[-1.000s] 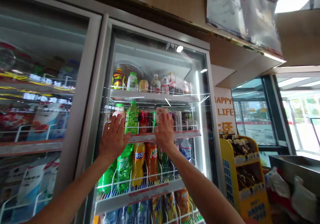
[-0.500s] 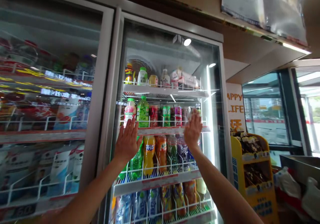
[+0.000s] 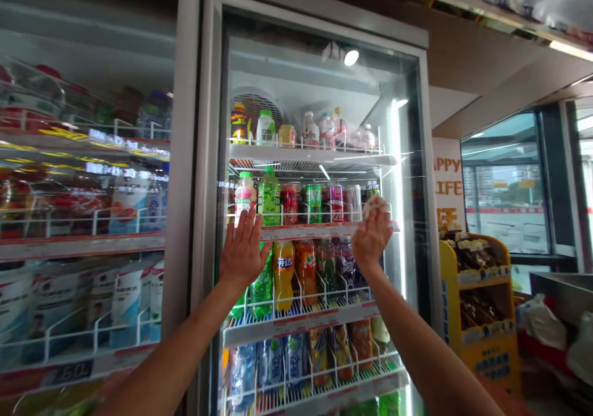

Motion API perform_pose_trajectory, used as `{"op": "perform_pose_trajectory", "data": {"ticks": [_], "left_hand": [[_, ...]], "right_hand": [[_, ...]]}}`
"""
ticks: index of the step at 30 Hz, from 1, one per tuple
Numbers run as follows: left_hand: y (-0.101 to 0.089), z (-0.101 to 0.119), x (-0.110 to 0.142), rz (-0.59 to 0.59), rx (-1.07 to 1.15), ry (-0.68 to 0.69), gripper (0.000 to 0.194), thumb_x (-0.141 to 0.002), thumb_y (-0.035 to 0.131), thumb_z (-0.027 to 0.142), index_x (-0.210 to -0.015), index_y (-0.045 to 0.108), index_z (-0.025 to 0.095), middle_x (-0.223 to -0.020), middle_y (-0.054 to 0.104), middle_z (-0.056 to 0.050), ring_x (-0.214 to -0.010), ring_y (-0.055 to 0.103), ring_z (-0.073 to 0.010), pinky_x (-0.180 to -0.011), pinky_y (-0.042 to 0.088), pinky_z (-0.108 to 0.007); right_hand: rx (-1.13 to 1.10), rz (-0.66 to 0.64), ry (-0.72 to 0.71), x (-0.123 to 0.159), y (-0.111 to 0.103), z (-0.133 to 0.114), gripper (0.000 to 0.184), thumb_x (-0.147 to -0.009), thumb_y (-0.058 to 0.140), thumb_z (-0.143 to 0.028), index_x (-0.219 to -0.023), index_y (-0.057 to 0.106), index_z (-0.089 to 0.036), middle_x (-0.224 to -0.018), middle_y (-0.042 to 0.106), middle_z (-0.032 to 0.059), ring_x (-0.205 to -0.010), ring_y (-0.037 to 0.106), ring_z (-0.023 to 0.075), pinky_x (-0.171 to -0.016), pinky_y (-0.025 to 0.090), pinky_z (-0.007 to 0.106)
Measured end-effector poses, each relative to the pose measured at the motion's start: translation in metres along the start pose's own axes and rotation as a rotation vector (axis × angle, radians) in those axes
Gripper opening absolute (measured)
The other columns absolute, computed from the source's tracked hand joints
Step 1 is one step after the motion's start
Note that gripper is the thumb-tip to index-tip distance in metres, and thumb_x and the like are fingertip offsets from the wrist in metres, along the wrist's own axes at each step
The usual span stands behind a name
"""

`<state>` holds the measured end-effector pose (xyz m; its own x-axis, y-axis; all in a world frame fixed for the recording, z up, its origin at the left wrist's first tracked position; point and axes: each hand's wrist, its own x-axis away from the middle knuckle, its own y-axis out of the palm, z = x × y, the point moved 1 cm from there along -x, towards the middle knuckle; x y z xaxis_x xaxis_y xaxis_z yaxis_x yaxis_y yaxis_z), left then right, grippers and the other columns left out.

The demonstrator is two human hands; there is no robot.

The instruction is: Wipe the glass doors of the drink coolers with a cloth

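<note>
In the head view, my left hand [image 3: 241, 249] lies flat with spread fingers against the glass door [image 3: 296, 54] of an upright drinks fridge. It is in front of a pink-labelled bottle [image 3: 245, 195] and a green bottle [image 3: 269, 203] behind the glass. My right hand [image 3: 372, 240] is on the same pane further right, with its fingers close together over a crumpled pale cloth [image 3: 376, 204]. Part of the cloth shows above the fingertips; the rest is hidden under the hand. Behind the glass near it stand several cans [image 3: 314, 204].
A second fridge [image 3: 183, 156] with cartons and bottles adjoins on the left. On the right stand a yellow snack rack [image 3: 488, 357] and a grey bin-like counter [image 3: 563, 289] with white plastic bags. Windows lie beyond. An overhead ledge [image 3: 463, 45] juts out above.
The camera view has shifted, so the fridge sits slightly higher in the picture. My right hand has slid a little to the right over the glass with the cloth; my left hand stays about where it was.
</note>
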<state>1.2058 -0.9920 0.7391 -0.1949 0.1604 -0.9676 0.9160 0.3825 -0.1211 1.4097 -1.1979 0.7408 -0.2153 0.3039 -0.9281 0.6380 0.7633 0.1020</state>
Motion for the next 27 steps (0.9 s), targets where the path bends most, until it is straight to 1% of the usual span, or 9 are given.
{"op": "perform_pose_trajectory", "data": {"ticks": [3,6,8,10,13,18,21,25,27], "left_hand": [[0.000,0.000,0.000,0.002,0.034,-0.004,0.069,-0.087,0.043,0.033,-0.145,0.008,0.019,-0.151,0.016,-0.008,-0.140,0.012,-0.0232,-0.114,0.013,-0.047],[0.000,0.000,0.001,0.005,0.037,0.008,0.070,-0.087,0.043,0.033,-0.145,0.005,0.020,-0.151,0.015,-0.008,-0.140,0.013,-0.0234,-0.114,0.014,-0.047],[0.000,0.000,0.001,0.013,0.033,0.011,0.071,-0.087,0.043,0.033,-0.145,0.004,0.020,-0.151,0.016,-0.009,-0.140,0.013,-0.0240,-0.113,0.015,-0.047],[0.001,0.000,0.001,0.019,0.036,0.009,0.072,-0.087,0.043,0.033,-0.145,0.002,0.020,-0.151,0.015,-0.009,-0.140,0.013,-0.0247,-0.113,0.015,-0.048],[0.002,0.000,-0.001,0.031,0.044,0.012,0.072,-0.087,0.044,0.032,-0.145,0.001,0.021,-0.151,0.013,-0.009,-0.140,0.014,-0.0250,-0.113,0.014,-0.048],[-0.003,0.003,0.004,0.030,0.056,0.053,0.071,-0.088,0.043,0.032,-0.144,0.001,0.024,-0.151,0.015,-0.007,-0.139,0.016,-0.0234,-0.113,0.014,-0.047],[-0.006,0.007,0.022,0.020,0.033,0.079,0.071,-0.088,0.044,0.033,-0.145,0.002,0.024,-0.150,0.017,-0.007,-0.138,0.019,-0.0234,-0.113,0.013,-0.046],[-0.004,0.006,0.049,-0.009,-0.059,0.066,0.071,-0.088,0.044,0.032,-0.145,0.002,0.021,-0.148,0.022,-0.011,-0.138,0.018,-0.0232,-0.113,0.013,-0.047],[-0.001,0.004,0.055,-0.022,-0.086,0.070,0.072,-0.088,0.045,0.032,-0.145,0.002,0.020,-0.147,0.024,-0.012,-0.138,0.018,-0.0234,-0.113,0.013,-0.048]], "right_hand": [[-0.075,-0.160,-0.384,0.038,0.000,-0.048,0.058,-0.090,0.033,-0.026,-0.145,0.015,-0.022,-0.148,0.030,0.0056,-0.140,0.015,0.0219,-0.112,0.017,0.050],[-0.084,-0.262,-0.624,0.063,-0.007,-0.038,0.056,-0.089,0.037,-0.028,-0.143,0.023,-0.026,-0.145,0.036,0.0021,-0.139,0.018,0.0193,-0.113,0.014,0.047],[-0.035,-0.240,-0.514,0.054,-0.013,0.000,0.051,-0.090,0.034,-0.028,-0.141,0.030,-0.024,-0.143,0.039,0.0050,-0.137,0.024,0.0200,-0.112,0.016,0.050],[0.030,-0.127,-0.183,0.033,-0.015,0.036,0.050,-0.091,0.027,-0.029,-0.140,0.032,-0.019,-0.143,0.038,0.0115,-0.136,0.027,0.0241,-0.108,0.019,0.056],[0.054,-0.015,0.107,0.019,-0.012,0.033,0.053,-0.091,0.020,-0.027,-0.141,0.027,-0.010,-0.144,0.032,0.0186,-0.137,0.023,0.0293,-0.103,0.024,0.061],[-0.047,-0.312,-0.561,0.070,-0.002,-0.069,0.059,-0.088,0.037,-0.030,-0.144,0.020,-0.020,-0.148,0.028,0.0040,-0.141,0.010,0.0223,-0.113,0.016,0.049],[-0.053,-0.354,-0.721,0.074,-0.010,-0.059,0.056,-0.088,0.039,-0.031,-0.142,0.026,-0.027,-0.147,0.032,-0.0009,-0.140,0.015,0.0189,-0.114,0.011,0.047],[0.033,-0.133,-0.206,0.023,-0.015,0.018,0.050,-0.091,0.028,-0.027,-0.141,0.029,-0.020,-0.145,0.035,0.0093,-0.137,0.025,0.0234,-0.110,0.017,0.054],[0.045,-0.021,0.051,0.011,-0.010,0.028,0.051,-0.092,0.024,-0.027,-0.141,0.029,-0.013,-0.146,0.031,0.0148,-0.137,0.024,0.0276,-0.107,0.019,0.058]]}}
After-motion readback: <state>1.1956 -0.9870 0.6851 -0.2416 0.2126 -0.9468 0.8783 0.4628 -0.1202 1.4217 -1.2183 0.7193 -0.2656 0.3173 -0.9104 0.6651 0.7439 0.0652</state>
